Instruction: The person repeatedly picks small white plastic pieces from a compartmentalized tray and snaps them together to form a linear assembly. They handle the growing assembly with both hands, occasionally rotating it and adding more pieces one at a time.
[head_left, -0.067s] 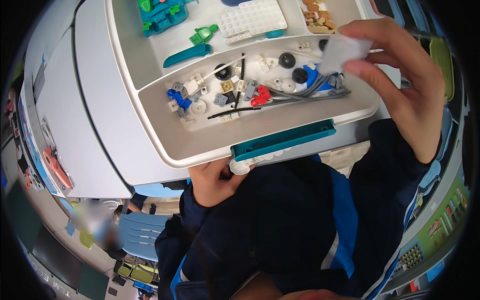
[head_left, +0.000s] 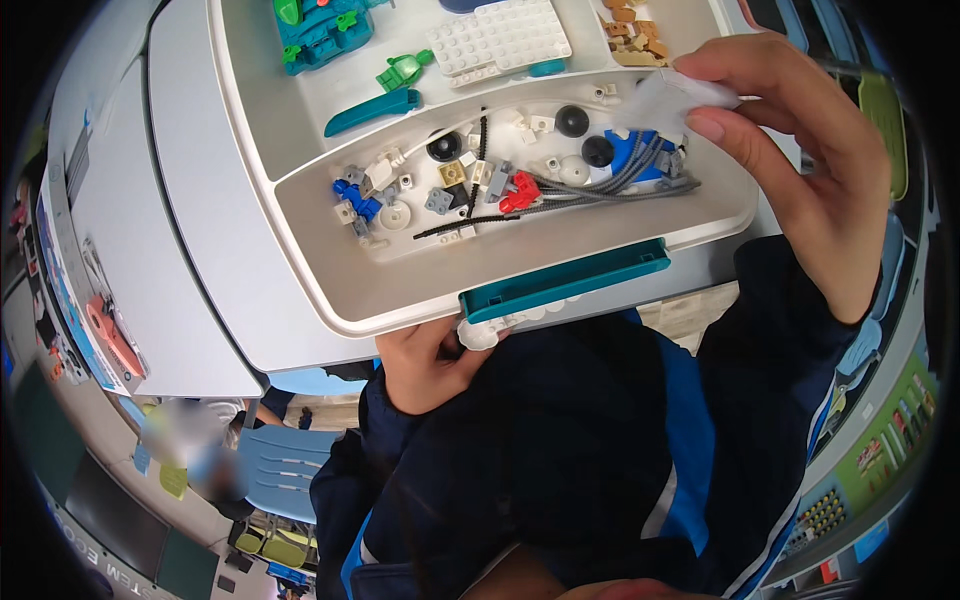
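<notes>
A thin, translucent white piece [head_left: 690,97] is pinched between the thumb and forefinger of the right hand [head_left: 800,150], its fingertips set slightly apart. The left hand [head_left: 428,372] is partly curled below the front edge of the white tray [head_left: 380,285]; a white scalloped piece [head_left: 478,335] is seen against it, but whether that is gripped cannot be told, the fingers being partly hidden. The translucent piece is held over the right end of the front compartment, its left part blurred, near grey hoses [head_left: 640,185] and a blue piece [head_left: 628,152].
</notes>
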